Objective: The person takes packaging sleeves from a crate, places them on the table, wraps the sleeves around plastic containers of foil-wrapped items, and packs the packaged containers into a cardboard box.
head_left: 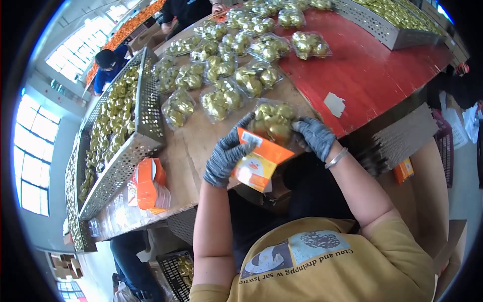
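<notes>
Both my hands wear grey knit gloves. My left hand [223, 157] pinches a folded orange card [259, 160] with a yellow and white printed picture and a barcode. Its fingertips also reach the left side of a clear plastic pack [274, 120] full of shiny gold foil-wrapped pieces. On the pack's right side, the fingers of my right hand [314, 135] are closed on its edge. The pack is held at the table's near edge, with the card in front of its lower part. Just beyond lie similar filled packs [221, 100] in rows.
To the left stands a perforated metal tray [151, 108] heaped with gold pieces, and a stack of orange cards [149, 185] lies near it. Another tray [367, 22] sits at the far right on the red tabletop [362, 70]. Other people [188, 10] stand beyond the table.
</notes>
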Motion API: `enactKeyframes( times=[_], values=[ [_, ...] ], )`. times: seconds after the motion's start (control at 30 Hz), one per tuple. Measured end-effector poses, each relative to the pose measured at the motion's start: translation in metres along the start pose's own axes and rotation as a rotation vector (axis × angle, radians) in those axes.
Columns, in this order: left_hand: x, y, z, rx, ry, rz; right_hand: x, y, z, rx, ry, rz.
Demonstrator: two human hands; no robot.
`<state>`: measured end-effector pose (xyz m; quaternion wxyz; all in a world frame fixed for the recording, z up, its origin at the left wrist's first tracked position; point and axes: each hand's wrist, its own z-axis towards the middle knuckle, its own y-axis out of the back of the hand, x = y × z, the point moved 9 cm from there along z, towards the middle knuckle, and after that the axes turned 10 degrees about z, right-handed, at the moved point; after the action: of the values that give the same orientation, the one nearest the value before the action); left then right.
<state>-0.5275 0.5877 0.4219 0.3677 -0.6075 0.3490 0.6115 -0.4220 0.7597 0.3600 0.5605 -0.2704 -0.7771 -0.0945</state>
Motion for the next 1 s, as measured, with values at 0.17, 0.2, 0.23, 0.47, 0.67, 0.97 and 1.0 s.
enactKeyframes(
  times=[0.17,0.2,0.23,0.47,0.67,0.97,1.0],
  values=[
    [-0.015,0.0,-0.045,-0.179,-0.276,-0.08,0.0,-0.011,-0.019,0.122,0.319,0.069],
    [-0.02,-0.001,-0.053,-0.244,-0.32,-0.149,0.004,-0.011,-0.026,0.062,0.428,-0.03],
    [-0.019,-0.001,-0.059,-0.288,-0.307,-0.135,-0.001,-0.013,-0.026,0.089,0.504,0.03],
    [-0.02,-0.009,-0.078,-0.235,-0.279,-0.01,0.014,-0.027,-0.034,0.09,0.651,-0.099],
    [-0.038,-0.02,-0.086,-0.186,-0.329,0.093,-0.025,-0.029,-0.016,0.204,0.363,0.47],
    [-0.057,-0.028,-0.097,-0.178,-0.505,0.441,-0.051,-0.043,-0.007,0.356,0.006,0.828],
    [-0.059,-0.03,-0.099,-0.176,-0.54,0.47,-0.056,-0.041,-0.005,0.315,-0.031,0.882]
  ],
)
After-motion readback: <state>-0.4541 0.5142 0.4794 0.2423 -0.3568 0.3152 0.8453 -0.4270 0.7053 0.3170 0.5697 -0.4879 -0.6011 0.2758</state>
